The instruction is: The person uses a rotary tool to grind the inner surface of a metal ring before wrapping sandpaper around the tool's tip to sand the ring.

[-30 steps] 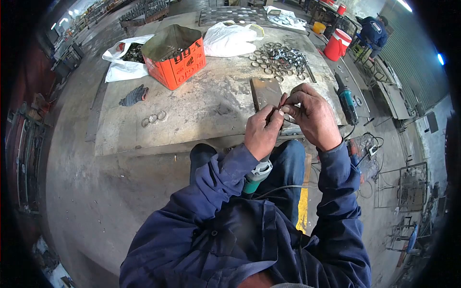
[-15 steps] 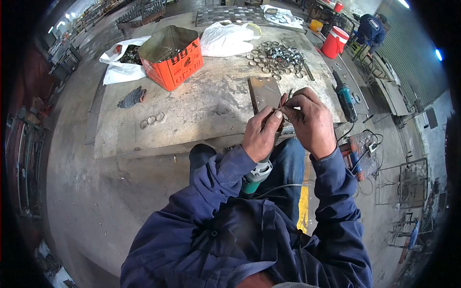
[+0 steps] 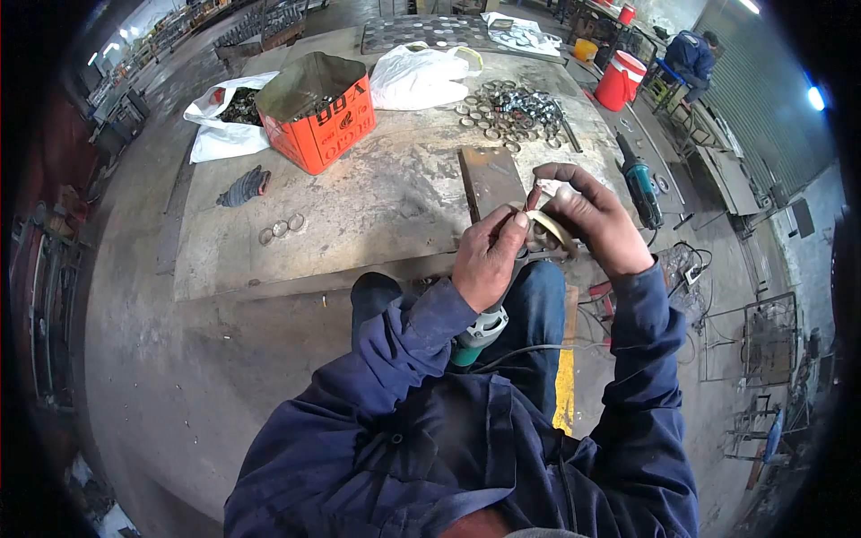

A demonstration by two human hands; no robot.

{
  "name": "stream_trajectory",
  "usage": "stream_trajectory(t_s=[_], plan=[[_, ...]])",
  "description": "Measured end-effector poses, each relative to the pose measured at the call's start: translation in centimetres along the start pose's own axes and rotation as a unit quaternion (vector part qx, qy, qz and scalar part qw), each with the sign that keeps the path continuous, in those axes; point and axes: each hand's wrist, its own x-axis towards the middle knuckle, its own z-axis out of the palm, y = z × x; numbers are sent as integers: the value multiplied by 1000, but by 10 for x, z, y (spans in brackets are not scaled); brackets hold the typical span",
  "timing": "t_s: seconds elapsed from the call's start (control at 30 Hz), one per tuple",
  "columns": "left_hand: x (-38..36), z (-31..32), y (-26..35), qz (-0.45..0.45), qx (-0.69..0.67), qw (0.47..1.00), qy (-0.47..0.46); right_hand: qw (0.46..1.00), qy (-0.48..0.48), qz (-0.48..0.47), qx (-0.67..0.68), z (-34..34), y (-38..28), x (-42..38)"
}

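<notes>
My left hand (image 3: 489, 255) is closed, thumb and fingers pinched on one end of a thin metal strip (image 3: 556, 231) that curves to the right. Close beside it, my right hand (image 3: 596, 211) is bent round the strip with thumb and fingers near its upper side; its exact hold is partly hidden. Both hands are over the table's front edge, near a flat brown metal plate (image 3: 491, 179). Below them, a green and grey power tool (image 3: 484, 332) sits between my legs. Three metal rings (image 3: 280, 228) lie on the table at the left.
On the table (image 3: 359, 215) stand an orange tin (image 3: 318, 134), white bags (image 3: 421, 79) and a pile of metal rings (image 3: 516, 112). A dark glove (image 3: 242, 186) lies left. A teal grinder (image 3: 639, 184) is at the right edge. Another person sits at the back right.
My right hand has moved slightly right and its fingers have spread more. The curved strip now shows between my hands. The view has shifted a little.
</notes>
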Motion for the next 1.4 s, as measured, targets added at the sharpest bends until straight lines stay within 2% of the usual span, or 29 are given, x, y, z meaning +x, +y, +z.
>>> stream_trajectory(t_s=[0.03,0.1,0.17,0.2,0.27,0.3,0.4,0.43,0.57,0.6,0.63,0.7,0.73,0.8,0.83,0.9,0.93,0.97,1.07,1.1,1.17,1.2,1.23,1.27,1.33,1.4], plan=[[1,1,-1,1,18,1000,-3,986,-20,93,138,-3,-7,0],[2,6,2,7,26,1000,-4,987,-76,135,36,-11,-13,11],[1,10,4,10,37,999,-7,970,-170,167,53,-20,-15,29],[0,13,4,23,53,998,-4,970,-166,167,55,-21,-10,37],[-1,19,3,36,69,997,-4,949,-240,202,41,-21,5,54],[-3,22,2,45,92,995,3,949,-237,203,44,-20,-1,58],[-4,35,3,63,125,990,24,930,-316,183,-37,-15,-19,72],[-5,38,4,60,124,990,22,934,-304,159,-104,-13,-24,74],[2,40,-1,19,163,986,10,938,-273,2,-215,7,-50,60],[3,40,-14,72,124,990,13,928,-246,-54,-276,16,-62,48],[6,39,-27,125,85,988,17,929,-235,-25,-284,24,-73,35],[10,42,-28,56,-82,995,24,947,-183,-71,-252,34,-75,7],[11,43,-29,24,-165,985,35,947,-124,-156,-252,38,-67,-4],[10,32,-13,-153,-384,910,-27,949,-74,-150,-269,36,-70,-27],[12,27,-11,-138,-349,926,-40,951,-50,-115,-281,33,-72,-37],[14,17,-12,-5,-135,988,-69,946,-26,-18,-322,25,-77,-50],[13,13,-11,24,-90,993,-72,959,1,11,-284,23,-68,-51],[14,13,-9,20,-90,993,-79,959,1,10,-282,22,-58,-54],[16,15,-24,41,-23,996,-72,954,47,-108,-275,16,-46,-57],[15,15,-23,40,-23,996,-75,954,50,-107,-274,14,-49,-55],[13,15,-20,-32,-58,997,-49,938,38,7,-345,10,-49,-51],[13,15,-21,-32,-55,997,-51,929,38,48,-365,8,-47,-49],[15,15,-22,-10,-58,998,-22,930,40,46,-363,8,-37,-47],[16,15,-24,11,-61,998,7,945,69,-32,-317,7,-26,-45],[14,15,-18,21,-78,996,32,953,98,-109,-264,5,-12,-43],[12,10,-18,22,-46,999,12,952,88,-96,-275,3,-10,-37]])
